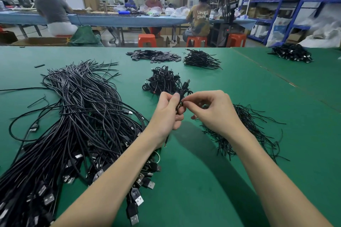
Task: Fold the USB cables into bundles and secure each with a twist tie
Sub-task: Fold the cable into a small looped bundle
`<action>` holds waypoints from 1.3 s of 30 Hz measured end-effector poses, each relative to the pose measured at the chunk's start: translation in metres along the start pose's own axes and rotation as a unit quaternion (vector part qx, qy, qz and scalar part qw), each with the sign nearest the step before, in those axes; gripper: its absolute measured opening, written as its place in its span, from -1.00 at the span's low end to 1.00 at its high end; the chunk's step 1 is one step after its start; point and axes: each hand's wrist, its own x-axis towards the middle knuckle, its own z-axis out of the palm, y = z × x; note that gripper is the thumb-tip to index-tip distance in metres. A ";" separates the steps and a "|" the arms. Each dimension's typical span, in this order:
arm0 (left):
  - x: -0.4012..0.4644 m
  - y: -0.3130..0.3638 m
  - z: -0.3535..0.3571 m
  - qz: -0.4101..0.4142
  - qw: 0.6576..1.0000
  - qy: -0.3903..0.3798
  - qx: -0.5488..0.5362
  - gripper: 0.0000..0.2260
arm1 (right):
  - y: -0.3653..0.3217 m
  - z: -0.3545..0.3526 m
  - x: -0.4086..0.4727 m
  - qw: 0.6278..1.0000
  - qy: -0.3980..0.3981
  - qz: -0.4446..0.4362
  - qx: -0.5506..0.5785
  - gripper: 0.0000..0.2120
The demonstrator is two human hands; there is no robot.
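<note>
Green surface (203, 180). Big heap of loose USB cables (77, 116) on the left, plugs toward the near edge. Finished bundles pile (164, 81) mid-surface, just behind the hands. Twist ties (239, 129) scattered at right. Left hand (167, 114) grips a folded cable bundle (181, 96), fingers curled round it, USB plug poking up. Right hand (212, 108) pinches what looks like a tie end at the bundle's waist; the tie itself is too thin to confirm. Likely mid-twist. Risks: left grip loosens and the folds spring open; too few turns and the tie unwinds.
</note>
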 end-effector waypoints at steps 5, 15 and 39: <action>0.000 -0.001 0.000 0.018 1.000 0.021 -0.011 -0.78 | 0.006 0.000 0.001 0.981 -0.060 0.086 0.165 -0.90; -0.007 0.006 0.006 0.026 0.994 -0.033 -0.100 -0.78 | 0.023 -0.002 0.006 0.711 -0.076 0.379 0.587 -0.62; 0.002 -0.002 -0.014 0.107 0.984 0.011 0.144 -0.85 | -0.037 -0.025 0.081 0.941 -0.242 -0.068 -0.227 -0.81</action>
